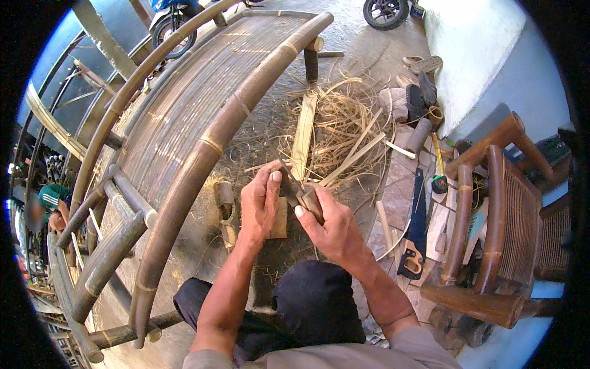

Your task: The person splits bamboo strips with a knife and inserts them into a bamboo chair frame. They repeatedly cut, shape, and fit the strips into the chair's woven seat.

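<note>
In front of my knees, my right hand (329, 224) is wrapped round the wooden handle (312, 204) of a knife. Its dark narrow blade (291, 172) slants up and left toward my left hand (261, 200). My left hand is closed beside the blade, thumb on top; what its fingers pinch is hidden. A pale, flat bamboo strip (304, 132) stretches away just beyond the blade, and whether a hand holds it I cannot tell. Below my hands a small wooden block (278, 220) shows in part on the floor.
A long bamboo bench (184, 111) fills the left side. Curled bamboo shavings (350, 132) are heaped ahead. A handsaw (416, 221), a tape measure (439, 183) and a bamboo chair (495, 221) are at right. Short bamboo pieces (224, 200) lie left of my hands. Another person (55, 203) crouches far left.
</note>
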A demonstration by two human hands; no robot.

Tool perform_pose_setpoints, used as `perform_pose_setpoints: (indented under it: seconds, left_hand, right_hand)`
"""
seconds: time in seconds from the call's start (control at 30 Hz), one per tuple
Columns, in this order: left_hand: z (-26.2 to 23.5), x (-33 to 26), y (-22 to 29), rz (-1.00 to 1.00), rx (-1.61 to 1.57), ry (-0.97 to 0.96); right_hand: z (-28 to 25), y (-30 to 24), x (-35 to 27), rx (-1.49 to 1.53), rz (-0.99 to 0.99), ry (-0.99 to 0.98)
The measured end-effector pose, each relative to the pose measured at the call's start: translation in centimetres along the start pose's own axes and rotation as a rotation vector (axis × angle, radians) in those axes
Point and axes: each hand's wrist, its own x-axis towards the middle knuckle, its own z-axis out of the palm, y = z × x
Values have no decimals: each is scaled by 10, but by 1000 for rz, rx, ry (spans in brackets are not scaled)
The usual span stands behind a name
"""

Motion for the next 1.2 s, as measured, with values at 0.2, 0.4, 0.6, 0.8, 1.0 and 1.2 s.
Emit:
perform_pose_setpoints:
  seconds: [0.2, 0.4, 0.6, 0.8, 1.0, 1.2]
  left_hand:
    - [-4, -5, 7, -13, -57, -38]
    - [-6, -6, 2, 4, -108, -54]
    - [-7, -2, -3, -38, -163, -94]
    - [-10, -1, -3, -33, -189, -125]
    - [-9, 3, 1, -37, -136, -134]
    - [-8, 5, -4, -48, -159, -154]
  right_hand:
    - [14, 14, 0, -133, -123, 57]
    - [16, 19, -5, -258, -118, 61]
    - [17, 19, -6, -300, -159, 79]
    - [16, 21, -6, -230, -155, 60]
    - [13, 16, -4, -185, -83, 16]
    - [-1, 6, -4, -110, -15, -24]
